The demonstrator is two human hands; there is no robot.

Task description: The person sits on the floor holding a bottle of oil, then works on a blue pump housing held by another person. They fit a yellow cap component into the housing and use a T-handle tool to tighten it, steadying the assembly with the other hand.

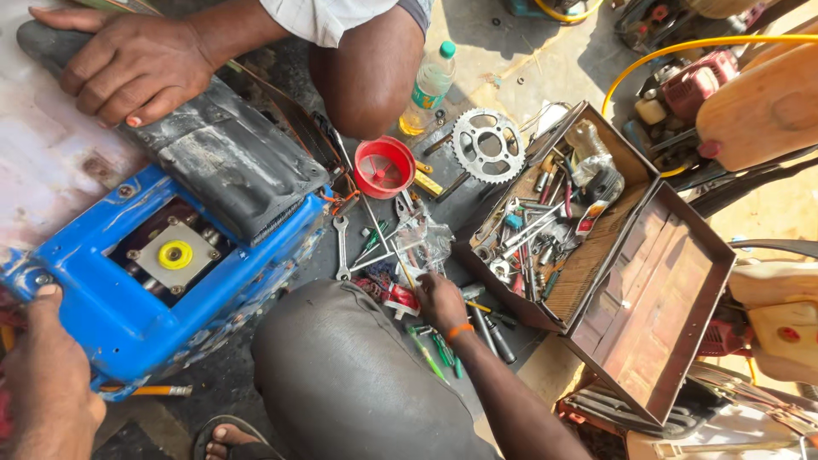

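My left hand (43,379) grips the near left corner of a blue machine casing (128,319), thumb on its top edge. An opening in the casing shows a grey plate with a yellow disc (175,255). My right hand (439,298), with an orange wristband, reaches past my knee (341,375) into a litter of small tools and a clear plastic bag (422,243) on the ground. Its fingers curl down among them, and what they hold is hidden. Another person's hand (128,64) rests flat on the black cover (226,158) lying over the casing.
A red funnel (383,166), a sprocket (487,145), a wrench (341,247) and green screwdrivers (436,353) lie on the ground. An open rusty toolbox (652,311) full of tools stands at right. A plastic bottle (430,81) stands by the other person's knee (366,72). Engines and a yellow hose (690,44) crowd the far right.
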